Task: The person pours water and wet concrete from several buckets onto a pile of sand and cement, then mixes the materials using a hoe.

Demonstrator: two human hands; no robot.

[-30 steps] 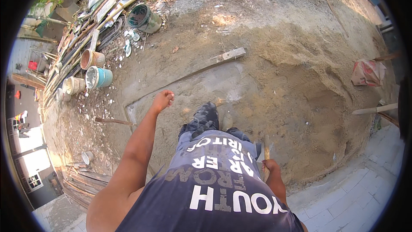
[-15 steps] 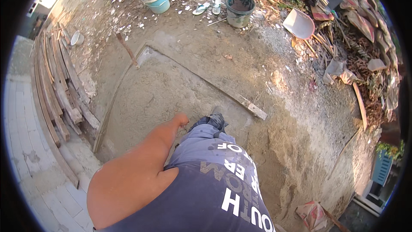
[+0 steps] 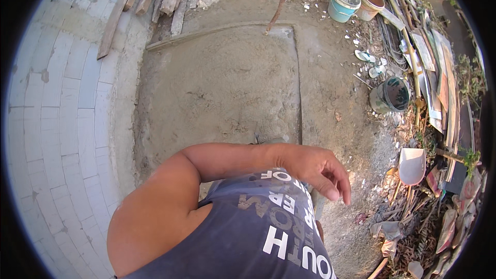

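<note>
My left arm reaches across the front of my dark shirt. My left hand (image 3: 323,171) hangs in the air past the right side of my body, its fingers loosely bent and apart, with nothing in them. Beyond the arm lies a rough slab of wet grey cement (image 3: 206,88). A thin wooden strip (image 3: 299,93) runs down its right side, and another strip (image 3: 217,30) borders the far side. A brown stick (image 3: 277,13) stands at a slant by the far edge. My right hand cannot be seen; my body covers that area.
Pale paving tiles (image 3: 57,139) cover the left, with old planks (image 3: 120,18) at the far left. To the right are a dark bucket (image 3: 382,98), a blue bucket (image 3: 342,9), flip-flops (image 3: 365,56), a dustpan (image 3: 412,165) and heaped scrap wood (image 3: 444,82).
My left hand has come up from near my feet over the cement and swung right across my body. The view has turned, so the buckets and dustpan now appear farther right.
</note>
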